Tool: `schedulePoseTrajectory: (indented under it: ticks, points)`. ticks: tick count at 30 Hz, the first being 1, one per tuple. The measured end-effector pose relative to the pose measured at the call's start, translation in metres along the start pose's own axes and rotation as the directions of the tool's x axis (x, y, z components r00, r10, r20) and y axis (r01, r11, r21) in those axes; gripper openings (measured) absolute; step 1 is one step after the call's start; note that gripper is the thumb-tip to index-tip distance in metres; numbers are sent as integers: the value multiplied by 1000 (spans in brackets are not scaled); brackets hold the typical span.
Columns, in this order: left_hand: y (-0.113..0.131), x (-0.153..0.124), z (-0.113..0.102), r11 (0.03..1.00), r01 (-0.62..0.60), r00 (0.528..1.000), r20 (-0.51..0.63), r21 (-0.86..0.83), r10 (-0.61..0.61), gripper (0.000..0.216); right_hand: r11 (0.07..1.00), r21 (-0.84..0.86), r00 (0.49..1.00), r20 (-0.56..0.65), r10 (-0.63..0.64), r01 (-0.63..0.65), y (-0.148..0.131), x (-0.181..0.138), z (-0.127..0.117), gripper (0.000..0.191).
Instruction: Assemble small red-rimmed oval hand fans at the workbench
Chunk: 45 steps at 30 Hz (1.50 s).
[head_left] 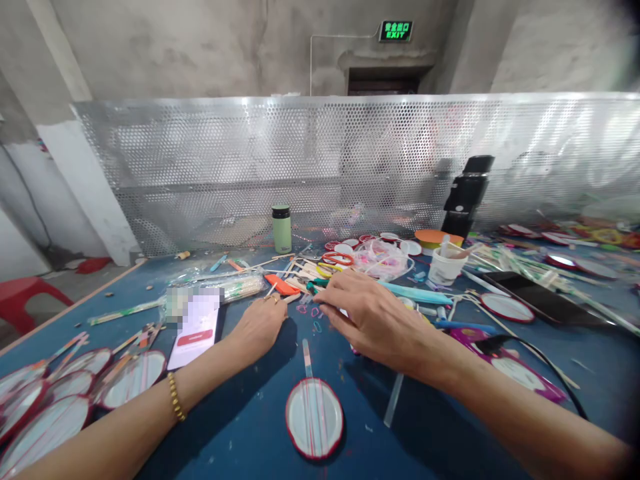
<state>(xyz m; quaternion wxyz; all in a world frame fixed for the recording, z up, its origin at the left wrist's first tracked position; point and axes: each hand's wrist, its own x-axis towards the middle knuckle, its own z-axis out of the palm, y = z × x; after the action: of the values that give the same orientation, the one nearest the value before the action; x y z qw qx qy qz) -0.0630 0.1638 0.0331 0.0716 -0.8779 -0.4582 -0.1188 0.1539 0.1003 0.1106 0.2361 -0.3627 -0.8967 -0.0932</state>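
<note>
My left hand (263,323) has its fingers curled closed above the table, beside an orange piece (283,285) and some thin wooden sticks; what is in its fingers, if anything, is hidden. My right hand (373,313) is closed too, thumb and fingers pinched at a small dark green object (315,287) whose kind I cannot tell. In front of me, between the forearms, lies a round white disc (315,419) with a red rim, striped strips across it and a flat stick (307,357) pointing away. Tiny coloured loops (317,327) are scattered between the hands.
Several similar discs (47,427) pile up at left, near a lit phone (196,333). A green bottle (281,230), white cup (445,267), black flask (469,193) and dark phone (543,297) stand or lie farther back. A perforated metal screen (300,153) borders the far side.
</note>
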Motion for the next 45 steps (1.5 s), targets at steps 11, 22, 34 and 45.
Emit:
schedulePoseTrajectory:
  ticks: [11, 22, 34, 45]
  points:
    - [25, -31, -9, 543, 301, 950, 200, -784, -238, 2, 935, 321, 981, -73, 180, -148, 16, -25, 24, 18]
    - [18, -38, -6, 411, 326, 943, 262, -852, -204, 5, 976, 193, 994, 47, 98, -106, 5, -28, 35, 20]
    - [16, -28, 2, 907, 3, 993, -106, -422, -53, 14, 971, 192, 989, -11, 145, -140, 17, -33, 32, 21]
    - [15, -34, 2, 882, 65, 989, -89, -466, -120, 15, 977, 173, 988, -67, 140, -126, 23, -38, 31, 21]
